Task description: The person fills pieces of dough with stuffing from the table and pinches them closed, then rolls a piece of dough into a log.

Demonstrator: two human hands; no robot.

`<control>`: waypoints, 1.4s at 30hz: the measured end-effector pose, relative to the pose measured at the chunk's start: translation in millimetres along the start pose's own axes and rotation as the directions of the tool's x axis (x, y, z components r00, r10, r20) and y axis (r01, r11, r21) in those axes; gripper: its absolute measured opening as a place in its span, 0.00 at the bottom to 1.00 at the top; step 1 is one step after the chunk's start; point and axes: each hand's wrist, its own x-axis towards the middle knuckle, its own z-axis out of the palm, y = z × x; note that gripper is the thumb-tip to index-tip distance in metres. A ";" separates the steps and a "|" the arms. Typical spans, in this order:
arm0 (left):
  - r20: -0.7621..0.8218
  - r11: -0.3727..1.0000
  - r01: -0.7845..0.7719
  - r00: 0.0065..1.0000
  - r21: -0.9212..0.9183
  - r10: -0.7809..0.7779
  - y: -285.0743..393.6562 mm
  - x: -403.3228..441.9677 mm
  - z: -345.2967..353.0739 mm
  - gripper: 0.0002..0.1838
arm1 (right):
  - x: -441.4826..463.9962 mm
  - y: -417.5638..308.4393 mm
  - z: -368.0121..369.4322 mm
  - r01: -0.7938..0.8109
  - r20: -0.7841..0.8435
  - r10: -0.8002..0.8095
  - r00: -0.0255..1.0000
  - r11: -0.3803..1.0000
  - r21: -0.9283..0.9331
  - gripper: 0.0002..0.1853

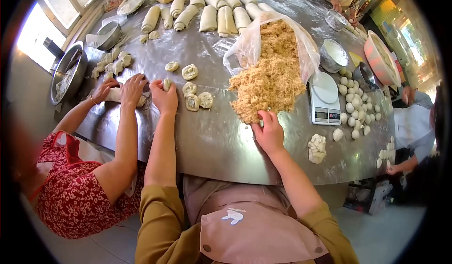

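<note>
The crumbly tan mixture [268, 80] lies heaped at the mouth of an opened plastic bag [308, 47], spilling onto the metal surface [221, 158]. The right hand [270, 133] is at the heap's near edge, forearm extended forward, fingers bent and fingertips touching the crumbs; whether it grips any cannot be determined. The left hand [165, 99], arm reaching forward, is closed around a small dough piece [167, 84], held upright at the fingertips, left of the heap. The mixture is golden, coarse and loose, uneven in outline; the dough piece is pale, mostly covered by the fingers. Between the hands lie flattened dough rounds [205, 100]. Right of the heap stands a kitchen scale [325, 99], with dough balls [356, 105] beside it. Beyond, rolled dough logs [208, 19] lie in rows. At left, a co-worker's hands [132, 89] press on a dough strip [114, 94].
</note>
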 end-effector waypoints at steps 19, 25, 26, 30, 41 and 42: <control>0.953 0.229 0.940 0.282 -0.252 -0.107 95.8 -200.2 -56.6 0.13 | -6.6 20.5 -43.5 -0.110 0.139 0.101 0.985 0.992 0.061 0.11; 0.943 0.212 0.940 0.300 -0.267 -0.144 111.1 -214.3 -45.1 0.12 | 5.0 14.0 -74.3 -0.465 0.290 0.364 0.885 0.696 0.547 0.12; 0.947 0.182 0.948 0.289 -0.262 -0.141 112.1 -215.9 -42.6 0.12 | 3.1 17.6 -72.3 -0.469 0.274 0.381 0.883 0.743 0.478 0.12; 0.961 0.121 0.965 0.248 -0.233 -0.123 105.3 -226.3 -25.6 0.14 | -8.0 38.2 -51.7 -0.510 0.256 0.442 0.860 0.711 0.484 0.10; 0.970 0.099 0.965 0.244 -0.244 0.017 117.4 -239.0 -6.1 0.23 | -13.9 -26.5 -75.2 -0.578 0.468 0.353 0.810 0.352 0.736 0.08; 0.969 0.105 0.964 0.246 -0.246 0.013 113.5 -240.2 -3.7 0.22 | -15.1 -27.1 -72.2 -0.511 0.389 0.335 0.858 0.491 0.705 0.08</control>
